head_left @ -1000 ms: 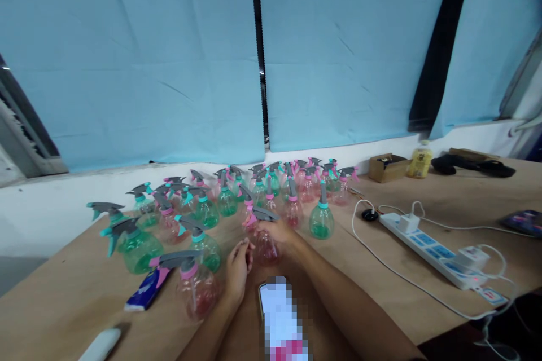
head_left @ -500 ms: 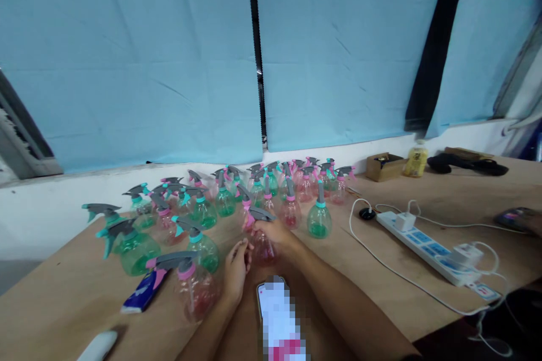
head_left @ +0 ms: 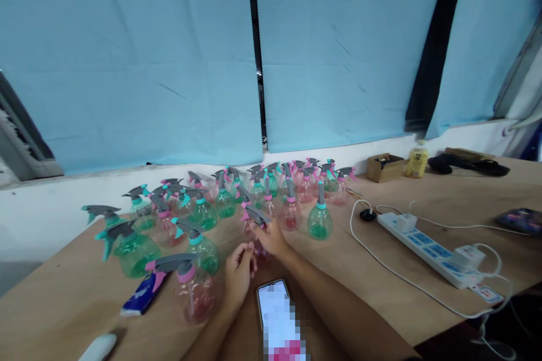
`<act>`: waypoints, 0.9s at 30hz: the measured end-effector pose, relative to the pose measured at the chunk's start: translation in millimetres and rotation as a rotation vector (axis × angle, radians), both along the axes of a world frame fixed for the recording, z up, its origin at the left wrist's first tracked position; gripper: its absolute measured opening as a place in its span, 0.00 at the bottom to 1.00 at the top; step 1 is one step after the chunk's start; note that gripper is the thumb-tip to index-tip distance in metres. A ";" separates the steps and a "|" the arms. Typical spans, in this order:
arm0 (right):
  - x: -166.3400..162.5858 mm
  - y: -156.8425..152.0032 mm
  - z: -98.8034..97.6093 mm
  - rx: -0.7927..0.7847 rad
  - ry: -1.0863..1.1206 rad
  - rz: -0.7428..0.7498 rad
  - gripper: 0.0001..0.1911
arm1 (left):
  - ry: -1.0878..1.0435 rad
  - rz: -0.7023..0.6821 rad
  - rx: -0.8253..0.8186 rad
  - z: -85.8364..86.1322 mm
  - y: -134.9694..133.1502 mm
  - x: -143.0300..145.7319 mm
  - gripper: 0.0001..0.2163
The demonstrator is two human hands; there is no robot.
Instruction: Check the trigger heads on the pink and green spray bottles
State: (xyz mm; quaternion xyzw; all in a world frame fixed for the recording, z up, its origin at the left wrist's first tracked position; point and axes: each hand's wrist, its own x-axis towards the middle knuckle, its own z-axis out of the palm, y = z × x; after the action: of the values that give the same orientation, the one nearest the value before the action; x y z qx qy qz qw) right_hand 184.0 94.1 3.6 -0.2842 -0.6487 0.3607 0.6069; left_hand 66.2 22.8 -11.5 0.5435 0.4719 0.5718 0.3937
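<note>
At the table's middle my right hand [head_left: 273, 240] is closed around the neck of a pink spray bottle [head_left: 262, 251] with a grey trigger head; the hand covers much of it. Just to its left, my left hand [head_left: 240, 266] has its fingers curled together, and whatever they may hold is hidden. A green spray bottle [head_left: 207, 256] and a pink spray bottle [head_left: 197, 296], both upright, stand left of my left hand. Behind my hands several more pink and green spray bottles [head_left: 226, 203] crowd together. A green spray bottle [head_left: 319, 222] stands to the right.
A phone [head_left: 273, 299] with a lit screen lies below my hands. To the right are a white power strip [head_left: 427, 251] with cables, another phone [head_left: 519, 220], a cardboard box [head_left: 384, 169] and a yellow drink bottle [head_left: 416, 162]. A blue packet [head_left: 141, 296] lies at the left.
My right hand and the pink spray bottle have shifted slightly away and to the left. My left hand has turned a little. At the far right, another person's hand has left the phone.
</note>
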 end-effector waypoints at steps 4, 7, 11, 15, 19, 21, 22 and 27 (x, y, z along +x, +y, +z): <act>0.1 -3.2 -9.7 0.028 -0.129 -0.025 0.11 | 0.030 -0.046 0.019 4.3 -6.7 1.4 0.20; 1.0 -5.3 -9.7 0.111 -0.218 -0.076 0.12 | -0.003 -0.057 -0.005 3.8 -6.9 1.8 0.20; 2.4 -8.2 -2.8 0.180 -0.362 -0.055 0.12 | -0.041 -0.079 -0.035 3.1 -5.9 3.9 0.20; 2.7 -8.6 2.5 0.240 -0.356 -0.013 0.12 | -0.071 -0.064 -0.045 2.2 -5.3 5.7 0.19; 1.4 -5.5 5.2 0.184 -0.323 0.074 0.15 | -0.107 -0.077 -0.093 -2.0 -1.4 4.9 0.18; -0.7 -4.2 5.3 0.137 -0.314 0.076 0.15 | -0.124 -0.089 -0.109 -4.1 1.0 4.4 0.18; -2.0 -4.0 5.0 0.118 -0.313 0.064 0.15 | -0.129 -0.091 -0.114 -4.7 1.9 4.3 0.18; -9.1 -5.9 2.5 0.060 -0.295 -0.001 0.16 | -0.143 -0.047 -0.102 -5.4 4.2 3.7 0.15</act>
State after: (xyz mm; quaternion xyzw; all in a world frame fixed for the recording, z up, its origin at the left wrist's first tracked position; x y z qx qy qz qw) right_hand 175.0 88.2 6.1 -0.3163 -0.7409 0.2954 0.5135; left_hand 69.8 27.0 -16.8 0.4914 0.4582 0.5749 0.4670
